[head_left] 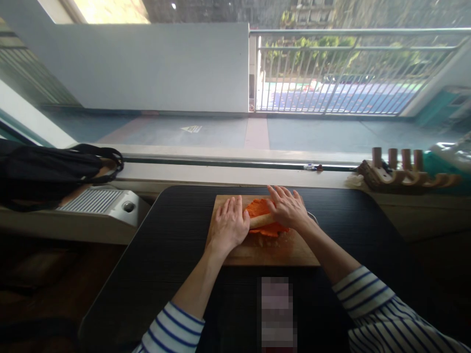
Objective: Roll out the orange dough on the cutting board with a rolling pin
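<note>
Dough (256, 208), orange, ragged-edged: spread on wooden board (265, 257), rolling pin (260, 221) across it. Left hand (231, 223): laid flat over pin's left end, fingers extended, unclenched. Right hand (289, 208): likewise, over right end. Table (176, 220), black: beneath board. Risks, judged: uneven palm pressure could tear dough; stickiness could lift it onto pin; hard pushing could slide board.

Orange sheet (257, 207), tan rolling pin (260, 221), brown board (245, 256).
Sheet: solid bright orange; rolling pin: pale tan; board: light brown, orange-tinged in places; table (172, 235): black, faint linear grain; sleeves (175, 327): white, navy-blue stripes; bag (47, 169): plain black; slatted unit (137, 211): white; outer wall (165, 68): pale grey; outer floor (221, 139): blue-grey, pinkish bands.
</note>
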### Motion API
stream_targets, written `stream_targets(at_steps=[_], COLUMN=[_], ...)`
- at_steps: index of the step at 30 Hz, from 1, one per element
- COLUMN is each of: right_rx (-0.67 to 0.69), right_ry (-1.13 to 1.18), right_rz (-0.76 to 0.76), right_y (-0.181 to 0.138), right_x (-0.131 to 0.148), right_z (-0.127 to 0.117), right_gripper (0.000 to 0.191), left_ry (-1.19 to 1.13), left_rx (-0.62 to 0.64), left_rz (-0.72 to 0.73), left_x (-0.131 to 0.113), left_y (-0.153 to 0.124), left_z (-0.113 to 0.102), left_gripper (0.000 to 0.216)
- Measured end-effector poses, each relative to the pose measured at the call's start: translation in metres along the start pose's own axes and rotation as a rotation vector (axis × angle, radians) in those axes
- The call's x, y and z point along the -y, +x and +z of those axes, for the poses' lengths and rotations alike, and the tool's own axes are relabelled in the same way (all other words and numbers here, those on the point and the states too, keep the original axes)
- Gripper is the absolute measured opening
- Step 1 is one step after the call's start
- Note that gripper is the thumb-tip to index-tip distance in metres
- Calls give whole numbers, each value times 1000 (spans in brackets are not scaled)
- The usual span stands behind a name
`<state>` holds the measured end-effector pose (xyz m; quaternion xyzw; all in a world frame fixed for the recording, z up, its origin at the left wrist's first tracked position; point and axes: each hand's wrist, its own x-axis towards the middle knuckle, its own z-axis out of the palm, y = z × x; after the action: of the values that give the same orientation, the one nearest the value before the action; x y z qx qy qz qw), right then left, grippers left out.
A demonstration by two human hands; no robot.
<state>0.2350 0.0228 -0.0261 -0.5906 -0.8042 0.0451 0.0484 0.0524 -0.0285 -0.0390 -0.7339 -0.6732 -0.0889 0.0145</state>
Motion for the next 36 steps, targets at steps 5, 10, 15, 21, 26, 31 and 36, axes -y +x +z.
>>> stream_targets(at_steps=[5, 10, 15, 21, 26, 31, 36], right_rx=[-25, -36, -42, -75, -105, -146, -201], right_ry=[3, 0, -19, -53, -62, -88, -95], right_rz=[19, 30, 41, 46, 40, 40, 30], right_y=[0, 0, -6, -24, -37, -46, -54], right_x=[1, 1, 3, 5, 7, 8, 8], right_z=[0, 0, 0, 1, 2, 5, 8], right_gripper=[55, 54, 54, 54, 53, 52, 50], left_ry=[-6, -32, -8, 7, -15, -25, 1], left_rx=[14, 36, 11, -12, -11, 13, 20], left_rz=[-1, 9, 30, 80, 91, 100, 104], left_x=[2, 4, 2, -2, -5, -7, -9], left_y=[6, 10, 5, -11, -22, -28, -34], left_z=[-1, -2, -3, -4, -6, -5, -6], left_gripper=[55, 55, 53, 54, 56, 57, 57])
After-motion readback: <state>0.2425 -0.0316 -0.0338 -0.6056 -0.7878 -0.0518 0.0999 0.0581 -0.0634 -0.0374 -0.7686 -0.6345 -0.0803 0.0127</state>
